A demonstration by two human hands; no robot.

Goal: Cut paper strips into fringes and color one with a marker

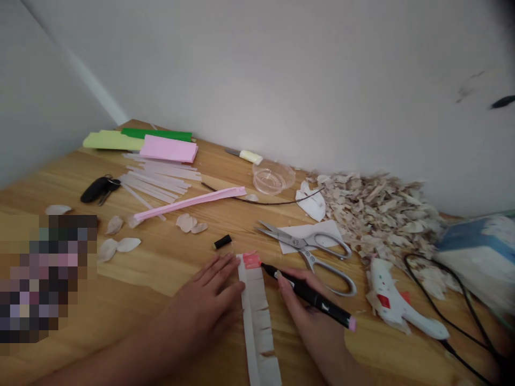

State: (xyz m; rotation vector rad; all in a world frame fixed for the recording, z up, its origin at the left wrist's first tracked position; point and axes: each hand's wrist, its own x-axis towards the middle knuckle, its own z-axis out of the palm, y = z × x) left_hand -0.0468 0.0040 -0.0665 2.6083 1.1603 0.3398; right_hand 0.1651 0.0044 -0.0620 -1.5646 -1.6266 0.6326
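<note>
1. The fringed white paper strip [254,316] is lying lengthwise on the wooden tabletop [132,279], running from under the hands toward the person, with a row of cuts along its length.
2. Colour is covering only the far end so far: a pink patch [251,260] is marking that end, while the rest of the strip is showing white, with faint brownish marks along the cuts.
3. The left hand [205,300] is lying open and flat, fingers spread and gripping nothing, with its fingertips pressing at the strip's edge.
4. The right hand [306,305] is closed around a black marker [311,295], and the tip is reaching the edge of the pink patch.
5. Nearby, steel scissors [309,252] are resting on a white paper scrap [309,236], just right of the right hand — a white hot glue gun [398,303] is lying further right.
6. Further off, a pink crepe-paper strip [189,203] and pale petals [120,245] are lying on the tabletop.
</note>
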